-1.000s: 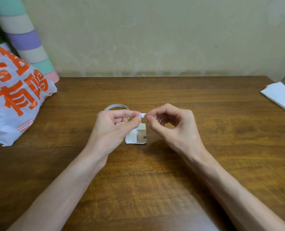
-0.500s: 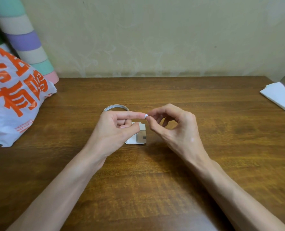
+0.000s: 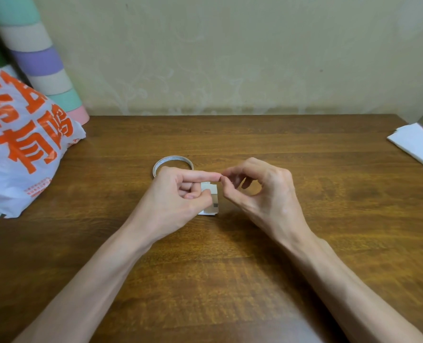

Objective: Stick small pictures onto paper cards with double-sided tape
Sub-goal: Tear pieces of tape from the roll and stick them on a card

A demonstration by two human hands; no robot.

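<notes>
The right hand (image 3: pixel 259 191) pinches at the left hand's (image 3: pixel 178 196) outstretched index fingertip above the paper cards (image 3: pixel 212 200); whether either grip holds anything cannot be told.

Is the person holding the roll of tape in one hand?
No, the tape roll lies flat on the table, just beyond the left hand, and neither hand grips it.

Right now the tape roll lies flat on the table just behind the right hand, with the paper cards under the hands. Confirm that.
Wrong on one point. The head view shows the tape roll lying flat on the table just behind the left hand, not the right hand. The paper cards are under the hands, as you said.
</notes>
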